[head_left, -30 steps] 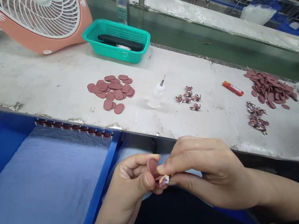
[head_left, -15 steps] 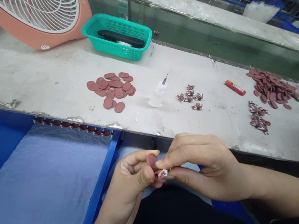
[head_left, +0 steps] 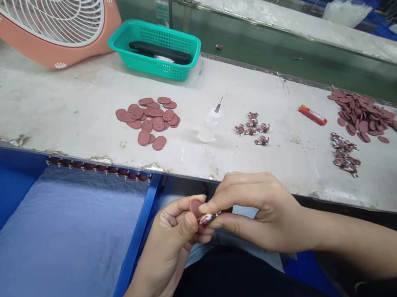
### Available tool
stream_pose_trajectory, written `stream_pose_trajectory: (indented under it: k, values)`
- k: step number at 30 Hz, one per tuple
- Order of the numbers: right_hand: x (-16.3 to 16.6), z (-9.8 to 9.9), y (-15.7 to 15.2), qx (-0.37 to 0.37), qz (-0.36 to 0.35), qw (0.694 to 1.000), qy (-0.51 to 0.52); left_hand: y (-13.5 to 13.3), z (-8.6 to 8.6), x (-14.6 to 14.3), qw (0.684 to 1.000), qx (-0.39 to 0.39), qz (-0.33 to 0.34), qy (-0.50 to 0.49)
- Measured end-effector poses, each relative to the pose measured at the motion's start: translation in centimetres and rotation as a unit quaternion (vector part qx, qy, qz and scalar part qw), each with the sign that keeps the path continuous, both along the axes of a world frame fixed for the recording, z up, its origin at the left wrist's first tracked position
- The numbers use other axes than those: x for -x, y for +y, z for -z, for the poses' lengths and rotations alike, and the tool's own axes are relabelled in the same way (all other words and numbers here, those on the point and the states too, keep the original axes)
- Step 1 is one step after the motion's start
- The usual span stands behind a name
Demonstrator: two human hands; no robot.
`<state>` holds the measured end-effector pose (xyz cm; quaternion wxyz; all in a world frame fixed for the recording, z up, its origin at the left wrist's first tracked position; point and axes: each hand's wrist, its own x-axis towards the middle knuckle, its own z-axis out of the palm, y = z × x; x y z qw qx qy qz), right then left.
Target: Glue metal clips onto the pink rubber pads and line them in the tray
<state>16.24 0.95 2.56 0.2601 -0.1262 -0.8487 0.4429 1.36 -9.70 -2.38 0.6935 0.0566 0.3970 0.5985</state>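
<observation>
The left hand (head_left: 165,234) has its fingers clamped on a small maroon rubber oval (head_left: 195,208), while the right hand (head_left: 259,214) pinches a tiny printed scrap (head_left: 205,219) against it, which could slip if either grip loosens.

Bright even light, soft shadows, bowed wide-angle edges

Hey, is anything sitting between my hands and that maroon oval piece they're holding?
Nothing visible does. Your left hand holds the maroon oval piece directly in its fingers, and your right hand pinches a small patterned piece right against it, with no tool between.
</observation>
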Motion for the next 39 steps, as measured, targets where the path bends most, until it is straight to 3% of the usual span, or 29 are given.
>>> stream_pose_trajectory:
  k: [9, 15, 20, 21, 23, 26, 29, 32, 36, 39]
  values:
    - [0.3, 0.7, 0.0, 0.008, 0.049, 0.999, 0.015, 0.0, 1.5, 1.0, 0.996, -0.021, 0.017, -0.083]
    - [1.2, 1.6, -0.3, 0.048, 0.045, 0.998, -0.012, 0.2, 1.9, 1.8, 0.998, -0.018, 0.017, -0.057]
    - [2.4, 2.5, -0.5, 0.024, 0.081, 0.996, 0.027, 0.6, 2.5, 2.8, 0.998, -0.031, 0.047, -0.022]
    - [2.7, 2.8, -0.6, 0.003, 0.1, 0.994, 0.039, 0.6, 2.7, 3.0, 0.999, -0.021, 0.024, 0.002]
    - [3.4, 3.7, -0.8, -0.062, 0.148, 0.985, 0.06, 0.4, 3.2, 3.1, 0.994, 0.006, -0.079, 0.078]
    - [4.6, 5.2, -1.2, -0.184, 0.193, 0.96, 0.081, 0.0, 3.6, 3.1, 0.956, 0.014, -0.22, 0.195]
    - [6.0, 6.6, -1.6, -0.266, 0.184, 0.942, 0.09, -0.1, 3.3, 3.0, 0.942, -0.005, -0.241, 0.232]
    - [7.3, 7.6, -1.6, -0.289, 0.167, 0.938, 0.092, 0.2, 2.9, 3.3, 0.936, 0.009, -0.264, 0.232]
    - [8.7, 7.6, -1.8, -0.292, 0.147, 0.942, 0.074, 0.1, 3.0, 4.1, 0.93, 0.05, -0.275, 0.24]
    - [8.6, 7.1, -2.6, -0.32, 0.082, 0.938, 0.106, -0.3, 3.9, 5.7, 0.898, 0.109, -0.276, 0.324]
